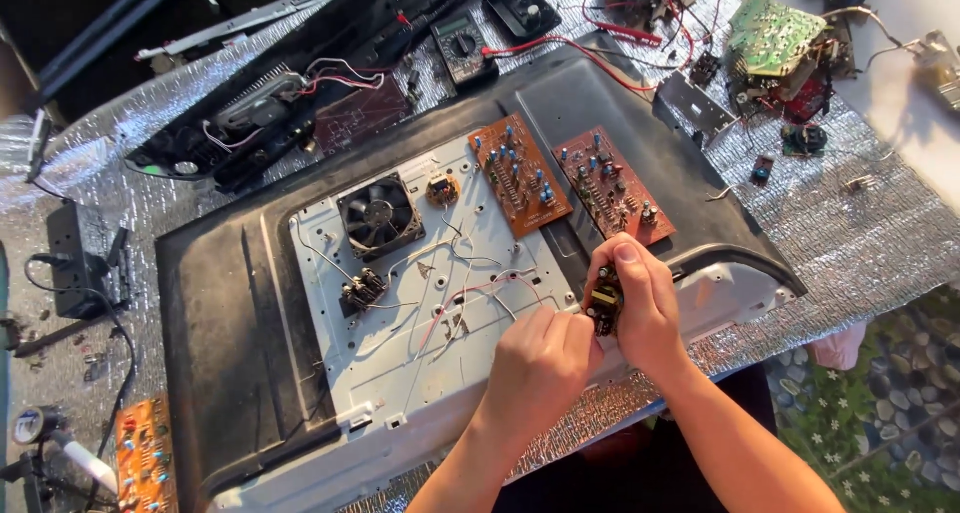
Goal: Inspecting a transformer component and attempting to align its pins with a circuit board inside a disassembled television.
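Silver foil sheet (pixel 860 243): it covered the whole bench, likely as a work mat under the opened flat-panel chassis (pixel 230 303).
Small circuit module (pixel 604 303): it sat at about four o'clock from the frame's middle, over the chassis's near right edge, held up off the metal so both hands could reach it.
Right hand (pixel 650 308): fingers were curled around the module from its right side, thumb pressed on top, pinching it steady.
Left hand (pixel 540 363): fingers were bunched together against the module's left edge; whether they pinched a wire, I could not tell.
White and red wires (pixel 465 303): they trailed across the pale metal plate (pixel 340 333) toward the hands.
Two brown boards (pixel 570 178): these lay flat at one o'clock, parts upward.
Black fan (pixel 378 215): it sat at eleven o'clock on the plate.
Multimeter (pixel 462 45): it lay at twelve o'clock, a dark rectangle with red leads.
Green board (pixel 775 33): it was at two o'clock, tilted on a heap of parts.
Orange board (pixel 145 453): it rested at eight o'clock.
Labels: none were legible on any item.
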